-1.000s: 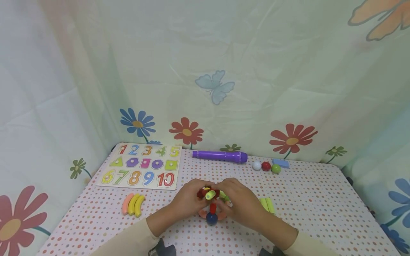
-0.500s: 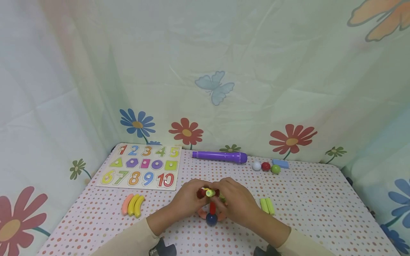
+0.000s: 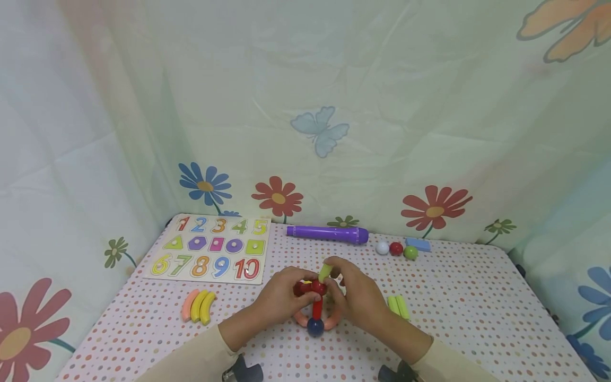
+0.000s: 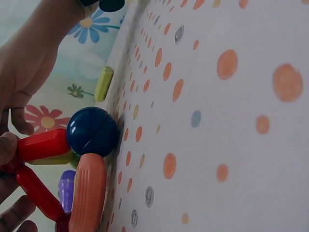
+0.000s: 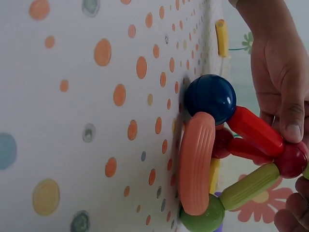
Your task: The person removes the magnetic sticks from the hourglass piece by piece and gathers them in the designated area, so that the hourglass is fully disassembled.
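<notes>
A small frame of magnetic sticks and balls stands on the table between both hands. Its top is a red ball (image 3: pixel 319 287), pinched by my left hand (image 3: pixel 281 297). Red sticks (image 5: pixel 256 130) and a green stick (image 5: pixel 251 186) slope down from that ball. At the base sit a navy blue ball (image 3: pixel 315 327), a green ball (image 5: pixel 205 215) and a salmon curved stick (image 5: pixel 196 164). My right hand (image 3: pixel 360 297) pinches a short light green stick (image 3: pixel 325 272) at the red ball's upper right; whether the two touch is unclear.
Left lie a number puzzle board (image 3: pixel 207 246) and curved yellow and pink sticks (image 3: pixel 198 306). Behind is a purple toy microphone (image 3: pixel 328 233). Loose balls (image 3: pixel 396 248) and a blue block (image 3: pixel 418 244) lie back right, two green sticks (image 3: pixel 398 306) nearer.
My right fingers have shifted up and away with the light green stick, which now leans off to the right. The top red ball has come into sight. My left hand has hardly moved.
</notes>
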{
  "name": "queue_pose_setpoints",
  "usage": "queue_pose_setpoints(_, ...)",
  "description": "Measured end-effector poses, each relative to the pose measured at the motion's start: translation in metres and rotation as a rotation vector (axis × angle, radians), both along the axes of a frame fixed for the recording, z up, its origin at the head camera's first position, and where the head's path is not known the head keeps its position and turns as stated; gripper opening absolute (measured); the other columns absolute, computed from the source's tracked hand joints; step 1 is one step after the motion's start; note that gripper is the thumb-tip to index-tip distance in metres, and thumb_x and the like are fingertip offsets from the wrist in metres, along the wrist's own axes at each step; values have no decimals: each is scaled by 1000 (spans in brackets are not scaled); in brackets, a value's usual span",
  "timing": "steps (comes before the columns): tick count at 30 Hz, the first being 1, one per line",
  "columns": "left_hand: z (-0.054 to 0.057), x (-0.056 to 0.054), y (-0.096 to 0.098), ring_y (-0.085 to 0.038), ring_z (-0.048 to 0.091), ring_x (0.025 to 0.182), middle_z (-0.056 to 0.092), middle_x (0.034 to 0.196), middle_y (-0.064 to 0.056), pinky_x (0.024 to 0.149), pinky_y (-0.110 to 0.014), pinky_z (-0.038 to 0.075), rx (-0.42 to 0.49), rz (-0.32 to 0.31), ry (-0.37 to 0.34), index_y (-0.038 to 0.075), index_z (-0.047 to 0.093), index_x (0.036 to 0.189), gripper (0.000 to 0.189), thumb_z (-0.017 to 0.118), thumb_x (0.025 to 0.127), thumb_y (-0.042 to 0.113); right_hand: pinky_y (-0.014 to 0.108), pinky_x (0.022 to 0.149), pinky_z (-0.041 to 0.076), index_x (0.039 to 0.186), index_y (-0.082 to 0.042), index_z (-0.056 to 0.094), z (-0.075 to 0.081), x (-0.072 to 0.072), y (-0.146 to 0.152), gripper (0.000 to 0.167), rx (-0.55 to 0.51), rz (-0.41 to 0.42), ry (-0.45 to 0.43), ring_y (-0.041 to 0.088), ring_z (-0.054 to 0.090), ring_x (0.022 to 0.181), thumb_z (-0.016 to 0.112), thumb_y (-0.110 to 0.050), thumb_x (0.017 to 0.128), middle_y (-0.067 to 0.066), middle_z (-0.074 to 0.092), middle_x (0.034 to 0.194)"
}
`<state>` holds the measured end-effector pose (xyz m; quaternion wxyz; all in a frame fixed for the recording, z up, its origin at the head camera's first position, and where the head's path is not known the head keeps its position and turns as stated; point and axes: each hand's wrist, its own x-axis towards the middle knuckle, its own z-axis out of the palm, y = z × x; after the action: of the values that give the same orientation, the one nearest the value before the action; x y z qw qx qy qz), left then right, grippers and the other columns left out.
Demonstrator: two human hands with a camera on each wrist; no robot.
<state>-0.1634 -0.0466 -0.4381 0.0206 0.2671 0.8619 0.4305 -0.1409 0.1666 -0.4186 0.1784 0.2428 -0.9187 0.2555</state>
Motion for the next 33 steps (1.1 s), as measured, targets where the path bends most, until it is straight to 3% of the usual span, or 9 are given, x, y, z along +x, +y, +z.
queue_pose_setpoints(6, 0, 0, 1, -20, 63, 111, 68, 118, 7, 91, -35, 55, -14, 10, -3, 17, 72, 126, 38, 81, 90, 25, 24, 64, 54, 140, -11, 42, -3, 0, 0, 64, -78, 38, -57, 14, 64, 78, 81, -9, 89, 0, 68, 101)
queue_pose_setpoints(13, 0, 0, 1, -20, 62, 111, 67, 117, 7, 92, -36, 54, -23, 18, -2, 17, 72, 126, 37, 81, 90, 26, 23, 64, 53, 139, -12, 44, -5, -2, -1, 62, -105, 36, -48, 9, 58, 76, 80, -6, 89, -3, 63, 97)
queue_pose_setpoints(24, 0, 0, 1, -19, 62, 110, 68, 116, 9, 91, -36, 55, -19, 17, -3, 20, 73, 124, 37, 82, 89, 26, 22, 59, 49, 140, -9, 47, 0, -3, 3, 62, -133, -8, -159, 15, 54, 72, 79, -5, 87, 0, 60, 94)
queue_pose_setpoints(33, -1, -1, 1, -14, 62, 103, 68, 115, 9, 85, -31, 55, -44, 26, 5, 21, 72, 124, 37, 82, 89, 28, 23, 55, 48, 141, -11, 45, -3, -7, 32, 67, -64, -41, -281, 10, 51, 68, 79, -8, 83, -3, 60, 89)
